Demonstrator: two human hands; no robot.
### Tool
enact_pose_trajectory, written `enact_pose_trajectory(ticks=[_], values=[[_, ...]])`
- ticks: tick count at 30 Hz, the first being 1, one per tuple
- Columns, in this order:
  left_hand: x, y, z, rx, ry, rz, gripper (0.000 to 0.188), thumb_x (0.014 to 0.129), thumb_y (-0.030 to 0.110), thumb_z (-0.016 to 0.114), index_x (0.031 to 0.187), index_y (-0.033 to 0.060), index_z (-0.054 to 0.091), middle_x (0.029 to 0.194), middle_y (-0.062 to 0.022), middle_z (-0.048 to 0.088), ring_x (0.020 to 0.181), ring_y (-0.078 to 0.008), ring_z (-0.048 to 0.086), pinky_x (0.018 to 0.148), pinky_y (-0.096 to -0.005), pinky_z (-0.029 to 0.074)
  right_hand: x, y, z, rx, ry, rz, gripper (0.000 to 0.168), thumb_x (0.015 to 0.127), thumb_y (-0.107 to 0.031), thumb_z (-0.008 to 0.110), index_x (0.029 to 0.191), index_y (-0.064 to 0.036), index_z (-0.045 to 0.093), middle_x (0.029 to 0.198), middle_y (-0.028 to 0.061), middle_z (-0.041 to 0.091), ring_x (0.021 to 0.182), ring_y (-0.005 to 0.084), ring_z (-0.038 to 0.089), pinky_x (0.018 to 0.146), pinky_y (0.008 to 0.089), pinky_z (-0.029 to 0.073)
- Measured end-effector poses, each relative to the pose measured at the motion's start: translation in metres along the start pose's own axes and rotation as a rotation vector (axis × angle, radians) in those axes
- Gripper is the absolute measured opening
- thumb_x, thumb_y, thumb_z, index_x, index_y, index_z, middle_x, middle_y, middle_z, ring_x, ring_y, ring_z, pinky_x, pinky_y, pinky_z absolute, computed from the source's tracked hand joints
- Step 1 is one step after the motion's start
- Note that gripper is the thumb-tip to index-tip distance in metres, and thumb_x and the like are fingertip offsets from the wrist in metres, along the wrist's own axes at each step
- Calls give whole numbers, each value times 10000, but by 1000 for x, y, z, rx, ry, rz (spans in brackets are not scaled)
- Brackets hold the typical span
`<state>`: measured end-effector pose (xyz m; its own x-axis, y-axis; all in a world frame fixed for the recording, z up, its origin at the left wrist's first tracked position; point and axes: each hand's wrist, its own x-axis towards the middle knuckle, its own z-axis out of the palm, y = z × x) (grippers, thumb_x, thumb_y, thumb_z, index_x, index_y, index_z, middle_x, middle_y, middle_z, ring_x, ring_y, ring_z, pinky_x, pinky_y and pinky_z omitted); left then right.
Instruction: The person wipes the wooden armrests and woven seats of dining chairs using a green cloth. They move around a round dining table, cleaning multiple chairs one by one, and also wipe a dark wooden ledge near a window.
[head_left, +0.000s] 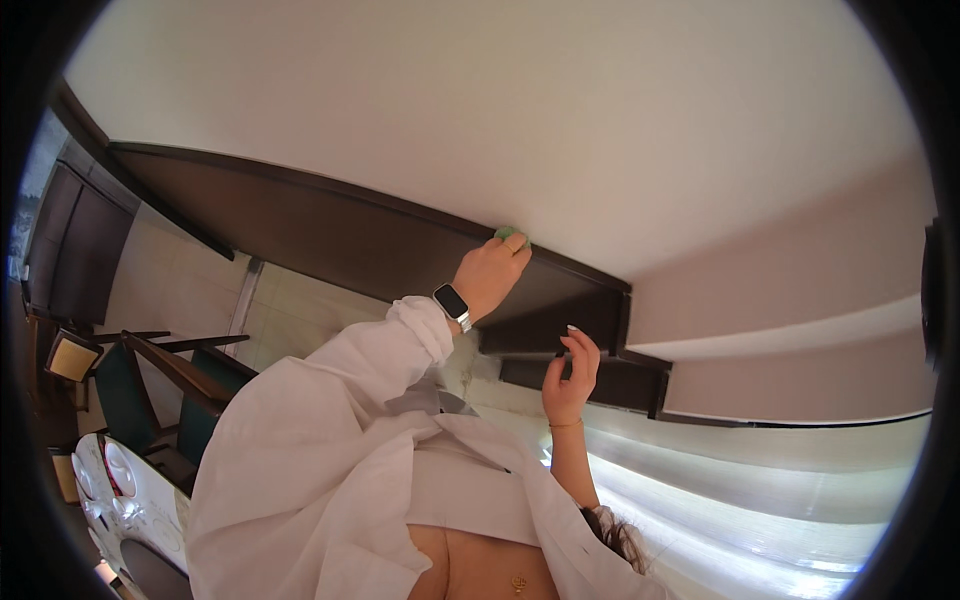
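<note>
My left hand (491, 274), with a watch at the wrist, holds a small green sponge or cloth (511, 235); which of the two is unclear. The green piece touches the narrow top edge of a long dark brown panel (315, 217) along a pale wall (525, 112). Fingertips cover part of it. Lower and to the right, my right hand (571, 375) is raised in front of the panel's stepped end (589, 319). Its fingers are bent and apart, with nothing between them, and a thin bracelet circles the wrist.
At the lower left stand green-backed chairs (129, 394) beside a table (161, 499) set with plates (120, 469) and glasses. A dark cabinet-like piece (82, 247) is at the far left. Sheer curtains (720, 502) hang at the lower right, near the wall's stepped corner.
</note>
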<state>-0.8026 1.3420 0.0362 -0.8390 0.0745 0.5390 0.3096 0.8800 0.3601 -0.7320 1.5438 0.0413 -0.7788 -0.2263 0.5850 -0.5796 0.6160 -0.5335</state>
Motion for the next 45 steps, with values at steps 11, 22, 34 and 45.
enact_pose_trajectory(ticks=[11, 22, 34, 45], values=[[-64, -185, -127, -10, 87, -123, 231, 729, 82, 603, 960, 100, 616, 990, -12, 560, 769, -220, 591, 633, -325, 524, 64, -113, 143, 111, -77, -104, 319, 683, 124, 484, 970, 16, 573, 1061, 170, 566, 969, 321, 545, 822, 366, 459], [-142, -399, -272, 66, 328, -425, 207, 732, 59, 616, 935, 90, 640, 1000, -50, 600, 853, -257, 609, 724, -350, 511, 101, -217, 283, 241, -224, -210, 306, 707, 97, 476, 985, 8, 569, 1074, 160, 575, 999, 321, 546, 882, 382, 436], [-156, -484, -325, 223, 525, -652, 158, 733, 64, 598, 884, 58, 641, 983, -71, 610, 861, -290, 606, 749, -364, 503, 134, -251, 330, 367, -368, -335, 301, 699, 102, 488, 970, 8, 577, 1076, 157, 573, 991, 320, 548, 871, 381, 442], [-144, -413, -291, -12, 320, -478, 166, 710, 41, 626, 872, 67, 649, 962, -56, 617, 766, -246, 628, 675, -325, 524, 160, -295, 384, 606, -486, -540, 295, 683, 102, 512, 956, 15, 580, 1070, 152, 578, 975, 315, 557, 895, 403, 438]])
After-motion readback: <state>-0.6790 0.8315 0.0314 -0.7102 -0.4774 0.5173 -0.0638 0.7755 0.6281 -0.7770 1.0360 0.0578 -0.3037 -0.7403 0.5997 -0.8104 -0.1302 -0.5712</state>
